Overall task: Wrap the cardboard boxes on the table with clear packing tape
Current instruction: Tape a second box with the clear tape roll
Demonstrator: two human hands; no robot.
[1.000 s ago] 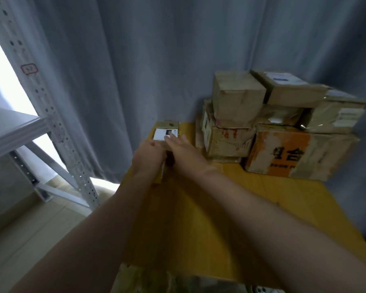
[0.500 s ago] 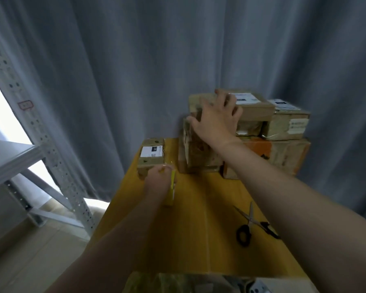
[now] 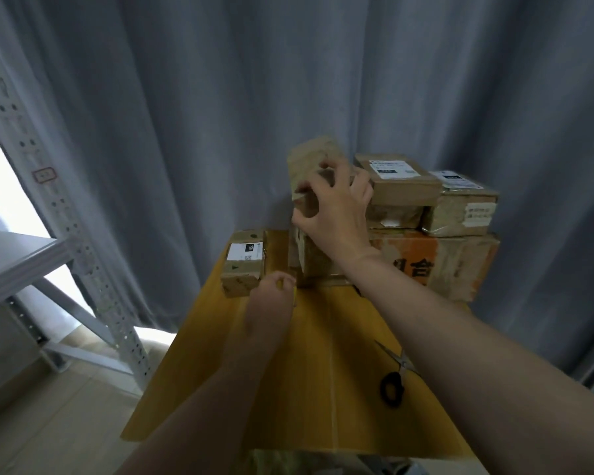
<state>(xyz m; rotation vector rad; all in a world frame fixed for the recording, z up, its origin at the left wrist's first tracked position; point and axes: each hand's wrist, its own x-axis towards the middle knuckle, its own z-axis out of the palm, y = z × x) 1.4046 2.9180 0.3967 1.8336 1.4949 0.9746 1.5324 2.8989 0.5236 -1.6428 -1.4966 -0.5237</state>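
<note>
The yellow wooden table (image 3: 306, 423) bears a large orange-printed carton (image 3: 460, 265) at its far right corner, flat on the top, with smaller parcels stacked on it; just left of the carton a taped brown box (image 3: 309, 265) stands on the tabletop; further left of the carton, past that box, a small labelled box (image 3: 243, 265) lies at the far left corner; nearer than the carton, black-handled scissors (image 3: 393, 382) lie flat, blades pointing back toward it.

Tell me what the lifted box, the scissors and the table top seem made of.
The lifted box in the right hand: brown cardboard, faint sheen, perhaps tape. The scissors: bright metal blades, black handles, probably plastic. The table top: matte yellow-brown sheet with a crease line, possibly cardboard.
</note>
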